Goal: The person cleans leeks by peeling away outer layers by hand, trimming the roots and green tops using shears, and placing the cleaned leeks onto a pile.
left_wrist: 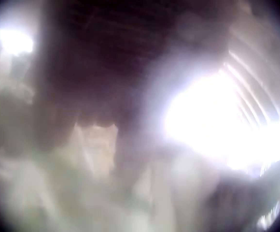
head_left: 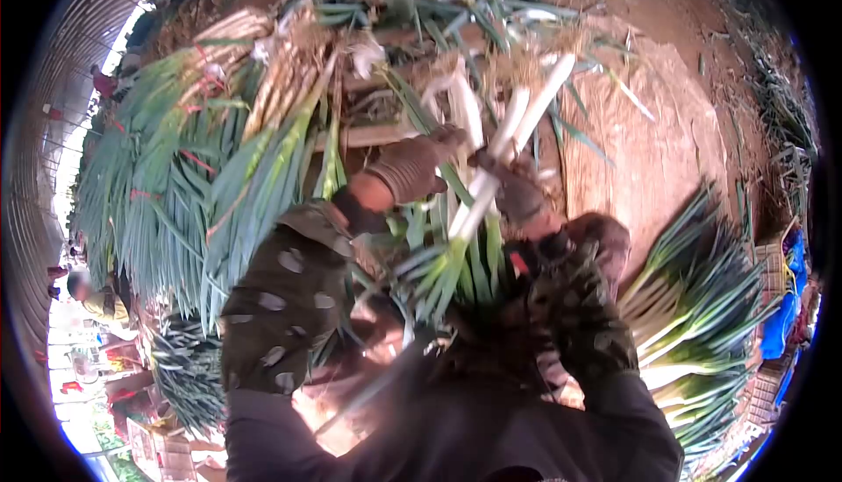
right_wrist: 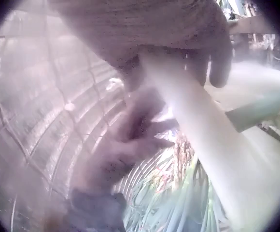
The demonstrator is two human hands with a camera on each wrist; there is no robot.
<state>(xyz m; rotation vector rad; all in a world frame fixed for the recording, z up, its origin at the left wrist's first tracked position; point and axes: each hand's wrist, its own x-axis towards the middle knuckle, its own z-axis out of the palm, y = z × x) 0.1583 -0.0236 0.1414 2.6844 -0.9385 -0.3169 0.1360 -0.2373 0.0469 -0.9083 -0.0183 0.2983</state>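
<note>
In the head view my gloved right hand [head_left: 519, 191] grips a leek [head_left: 482, 191], its white stalk pointing up and right and its green leaves hanging toward my body. The right wrist view shows the fingers of this hand [right_wrist: 178, 34] round the pale stalk [right_wrist: 198, 121]. My gloved left hand [head_left: 408, 169] is just left of the stalks, beside a green leaf [head_left: 408, 96]; its fingers are apart in the right wrist view [right_wrist: 130, 145]. Another white stalk [head_left: 465, 105] lies between the hands. The left wrist view is blurred, with the dark glove [left_wrist: 130, 58] filling its upper part.
Leeks tied in bundles [head_left: 180, 175] are piled on the left. More leeks [head_left: 702, 307] lie at the lower right, beside a brown sheet [head_left: 649, 140]. Loose leaves and trimmings [head_left: 447, 0] are scattered at the far side. Crates [head_left: 767, 307] stand at the right edge.
</note>
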